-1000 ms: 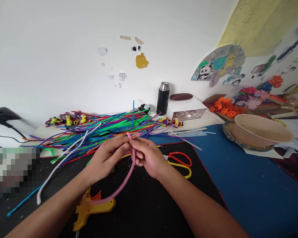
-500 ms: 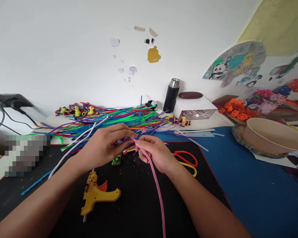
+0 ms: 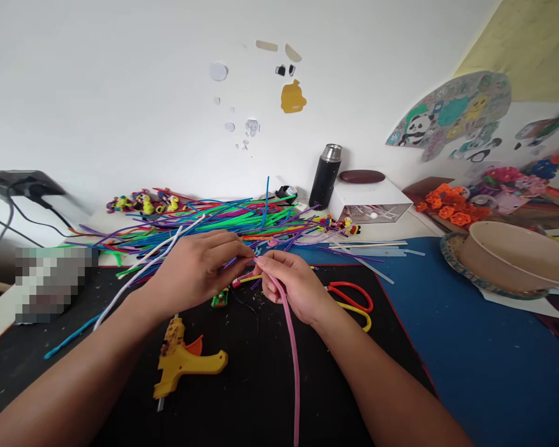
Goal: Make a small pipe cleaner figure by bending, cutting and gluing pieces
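A pink pipe cleaner (image 3: 290, 338) runs from between my fingers down to the bottom edge of the view. My right hand (image 3: 291, 285) pinches it near its upper end, thumb on top. My left hand (image 3: 205, 267) has its thumb and fingertips closed on the tip of the same strand, meeting the right fingertips. The very end is hidden by the fingers. Below my left hand lies a yellow hot glue gun (image 3: 181, 360) with an orange trigger. Scissors with red and yellow handles (image 3: 354, 298) rest beside my right wrist. A small green piece (image 3: 220, 298) lies under my left fingers.
A heap of coloured pipe cleaners (image 3: 223, 220) stretches along the wall behind my hands. A black thermos (image 3: 325, 177) stands by a white box (image 3: 370, 200). To the right is a beige bowl (image 3: 517, 254); glue sticks (image 3: 377, 248) lie on the blue mat (image 3: 475, 347).
My fingertips have drawn closer together on the pink pipe cleaner. Its hanging length has swung slightly left at the bottom. The view has shifted a little.
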`<state>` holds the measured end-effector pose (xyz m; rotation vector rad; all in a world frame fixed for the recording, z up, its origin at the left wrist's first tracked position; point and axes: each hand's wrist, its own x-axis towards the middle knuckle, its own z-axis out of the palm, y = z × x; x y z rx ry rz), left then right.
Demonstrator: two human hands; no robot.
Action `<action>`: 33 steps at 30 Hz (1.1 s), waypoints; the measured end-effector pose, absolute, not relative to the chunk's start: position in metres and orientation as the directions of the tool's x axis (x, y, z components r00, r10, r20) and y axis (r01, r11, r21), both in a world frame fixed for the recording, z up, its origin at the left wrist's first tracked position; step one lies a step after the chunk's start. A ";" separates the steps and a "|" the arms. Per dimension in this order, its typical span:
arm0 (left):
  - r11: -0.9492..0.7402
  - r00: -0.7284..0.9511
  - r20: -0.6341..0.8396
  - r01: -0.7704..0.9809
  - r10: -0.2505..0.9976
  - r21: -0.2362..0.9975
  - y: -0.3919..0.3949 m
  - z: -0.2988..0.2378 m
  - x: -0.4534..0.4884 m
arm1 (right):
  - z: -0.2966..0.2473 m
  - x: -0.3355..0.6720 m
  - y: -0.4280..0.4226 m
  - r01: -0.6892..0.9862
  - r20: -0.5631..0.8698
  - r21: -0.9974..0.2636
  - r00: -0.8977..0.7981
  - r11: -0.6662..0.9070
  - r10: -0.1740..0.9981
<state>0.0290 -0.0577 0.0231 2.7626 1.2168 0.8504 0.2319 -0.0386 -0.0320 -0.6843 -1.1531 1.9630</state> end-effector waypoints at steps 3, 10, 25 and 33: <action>-0.663 0.503 0.494 0.715 0.709 0.224 -0.057 0.022 0.029 | -0.033 0.232 -0.038 -0.337 -0.087 -0.883 -0.565 -0.326 0.820; -0.580 0.384 0.524 0.764 0.760 0.282 -0.058 0.015 0.035 | -0.038 0.229 -0.039 -0.293 -0.028 -0.932 -0.528 -0.212 0.849; -0.212 0.235 0.107 0.487 0.966 0.847 -0.047 0.016 0.027 | -0.037 0.229 -0.038 -0.266 -0.096 -0.933 -0.465 -0.243 0.880; -0.091 0.347 -0.054 0.390 0.936 0.916 -0.045 0.020 0.021 | -0.037 0.229 -0.039 -0.211 -0.093 -0.953 -0.475 -0.216 0.875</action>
